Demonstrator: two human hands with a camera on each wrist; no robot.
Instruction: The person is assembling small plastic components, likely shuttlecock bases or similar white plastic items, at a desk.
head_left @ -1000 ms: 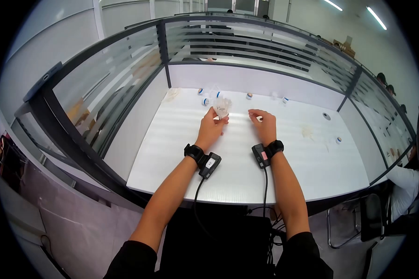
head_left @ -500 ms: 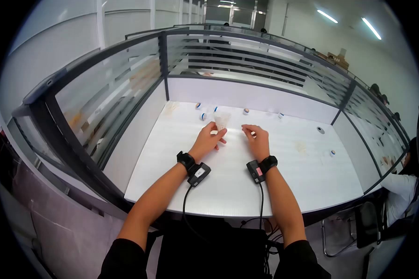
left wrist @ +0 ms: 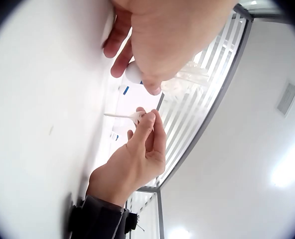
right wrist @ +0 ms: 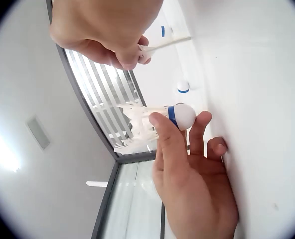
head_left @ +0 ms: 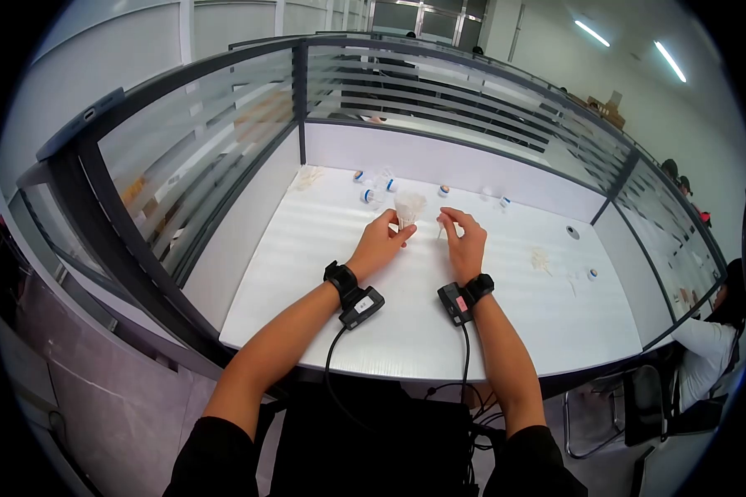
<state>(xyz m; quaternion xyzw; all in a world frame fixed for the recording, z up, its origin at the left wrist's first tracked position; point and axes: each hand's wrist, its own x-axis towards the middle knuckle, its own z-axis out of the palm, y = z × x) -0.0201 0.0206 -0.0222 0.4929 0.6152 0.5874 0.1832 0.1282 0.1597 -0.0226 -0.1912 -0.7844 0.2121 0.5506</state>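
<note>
My left hand (head_left: 383, 245) grips a small container with a white rounded end and a blue band (right wrist: 173, 115). Out of its other end fans a bunch of thin, whitish pieces (right wrist: 139, 127), pointing away from me in the head view (head_left: 409, 205). To its right, a short distance off, my right hand (head_left: 466, 243) pinches one slim white piece between thumb and fingers; its thin stem (left wrist: 116, 115) sticks out toward the table in the left wrist view, and it also shows in the right wrist view (right wrist: 173, 44). The two hands do not touch.
Several small blue-banded containers stand or lie toward the back of the white table (head_left: 323, 319), one of them (head_left: 443, 190) behind my hands. Another (head_left: 592, 273) is at the right, near pale thin pieces (head_left: 540, 260). More pale pieces (head_left: 309, 177) lie back left. Partitions enclose the table.
The head view has shifted slightly. Below my right fingertips a thin white piece now shows, which the earlier frames do not clearly show. My left hand keeps its hold on the container.
</note>
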